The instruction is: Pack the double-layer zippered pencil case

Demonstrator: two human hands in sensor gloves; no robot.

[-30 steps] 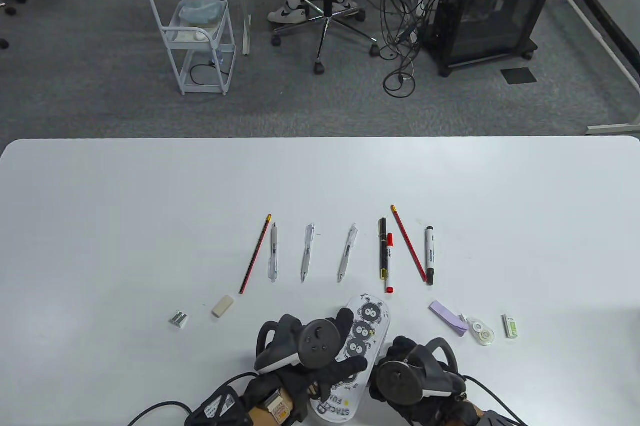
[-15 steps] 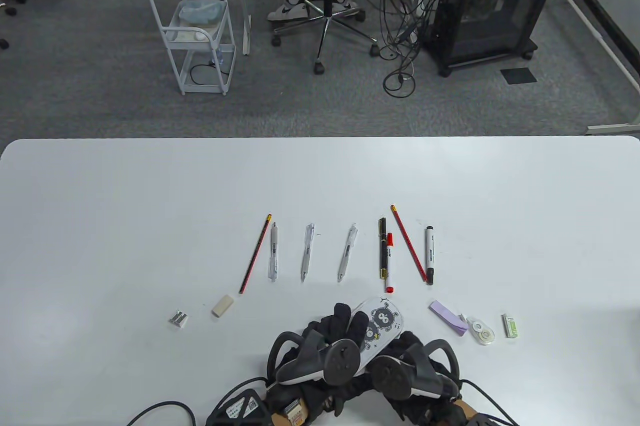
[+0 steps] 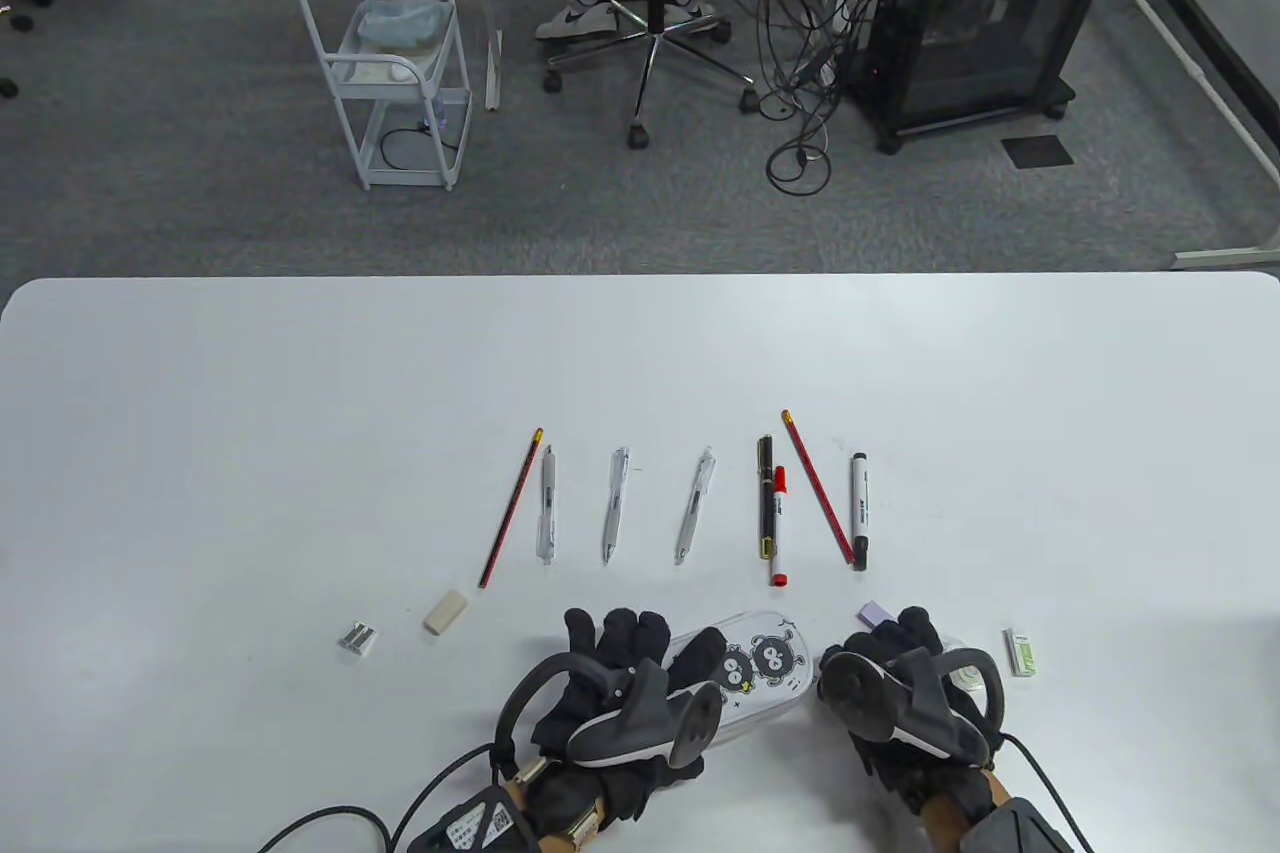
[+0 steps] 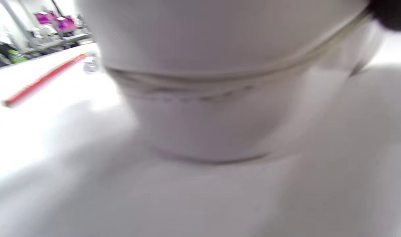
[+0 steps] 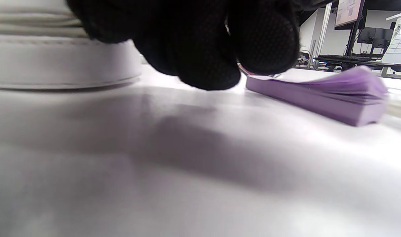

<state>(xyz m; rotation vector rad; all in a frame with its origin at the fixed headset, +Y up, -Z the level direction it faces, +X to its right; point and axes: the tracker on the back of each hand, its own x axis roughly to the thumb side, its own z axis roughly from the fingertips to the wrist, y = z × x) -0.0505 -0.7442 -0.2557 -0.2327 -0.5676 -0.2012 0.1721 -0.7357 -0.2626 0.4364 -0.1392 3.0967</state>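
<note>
From above, the white cartoon-printed pencil case (image 3: 765,668) lies flat on the surface (image 3: 300,443) under the left grip (image 3: 640,668), the right grip (image 3: 900,663) just beside its end, while the left wrist blurs its stitched seam (image 4: 200,79) and the right wrist shows curled fingers (image 5: 200,42), their hold unclear, beside purple sticky notes (image 5: 319,95).

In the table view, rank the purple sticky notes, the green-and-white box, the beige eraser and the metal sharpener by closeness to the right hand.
1. purple sticky notes, at the right hand's fingers.
2. green-and-white box, just to its right.
3. beige eraser, beyond the pencil case, to the left.
4. metal sharpener, farthest left.
</note>
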